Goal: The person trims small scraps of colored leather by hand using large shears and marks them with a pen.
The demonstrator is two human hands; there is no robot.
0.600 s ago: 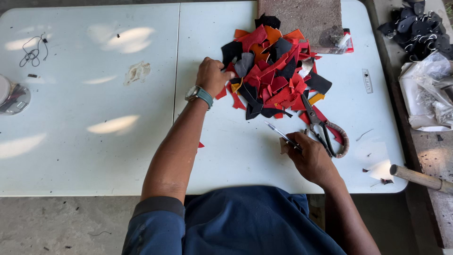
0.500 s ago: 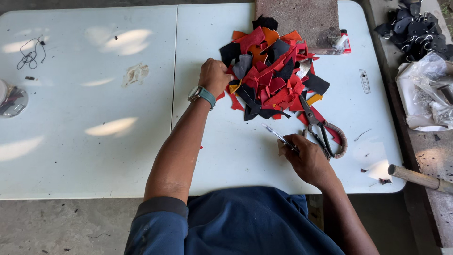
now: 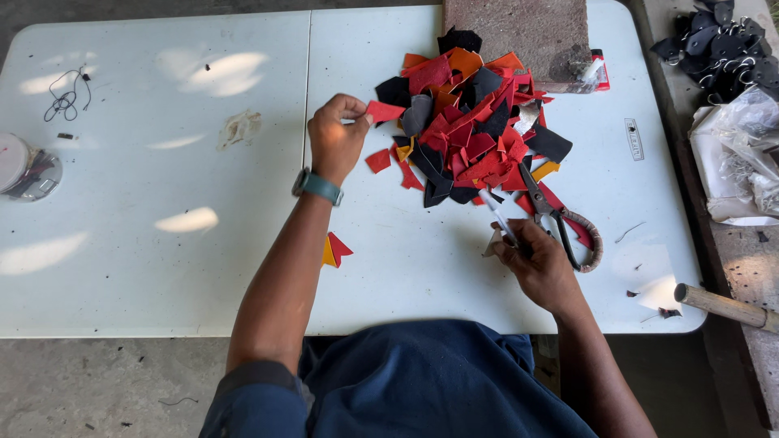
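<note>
My left hand [image 3: 334,138], with a teal wristwatch, pinches a red leather scrap [image 3: 385,111] lifted off the left edge of a heap of red, orange and black scraps [image 3: 475,126] on a white folding table [image 3: 178,268]. My right hand [image 3: 537,264] rests on the table below the heap and holds a thin pen [image 3: 497,216] and a small pale piece [image 3: 492,243]. Large scissors [image 3: 560,217] with wrapped handles lie just right of that hand.
A brown slab [image 3: 519,28] sits at the table's far edge. Loose red scraps [image 3: 335,249] lie near my left forearm. A round container [image 3: 20,169] and black cord [image 3: 66,93] are far left. A hammer handle [image 3: 725,306], plastic bag [image 3: 742,158] and dark pieces [image 3: 722,45] occupy the right side.
My left hand has drawn back from the heap to the left with a red scrap pinched in it. My right hand has stayed in place with the pen.
</note>
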